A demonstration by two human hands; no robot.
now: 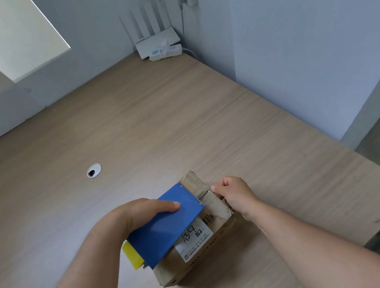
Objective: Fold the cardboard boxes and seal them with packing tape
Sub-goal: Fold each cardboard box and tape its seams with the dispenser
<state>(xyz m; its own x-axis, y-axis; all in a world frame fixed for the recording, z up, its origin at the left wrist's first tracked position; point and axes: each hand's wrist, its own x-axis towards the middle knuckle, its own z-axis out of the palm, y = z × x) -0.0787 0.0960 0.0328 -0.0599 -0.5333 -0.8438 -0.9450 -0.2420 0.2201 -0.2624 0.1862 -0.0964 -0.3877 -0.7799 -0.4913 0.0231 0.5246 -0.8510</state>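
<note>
Well, starting at the left of the bench [132,127], a round cable hole [94,170] sits on its own, well apart from the work. Nearer the person, the left hand [142,212] is wrapped around a blue tape dispenser [166,223], thumb flat on its top plate and the other fingers hidden beneath; a yellow part [132,256] shows at its near end. The dispenser lies on top of the cardboard box [199,248], which rests on the bench close to the person's edge, a white shipping label [194,239] on its upper face.

The box's long axis runs from near-left to far-right, and the dispenser lies along that same line, its front edge pointing toward the far end — so the tape would seem to run along the centre seam. At that far end the right hand [235,196] meets the box; its fingers [216,189] are pinched narrow at the worn flap edge, perhaps holding a tape end down, though the tape itself is too clear to make out.

My guess is that sealing is under way. The left hand carries the tool, the right hand anchors, and the coming move turns on their alignment along the seam.

Far back in the corner stand a white router [156,40] and a power strip [165,52].
</note>
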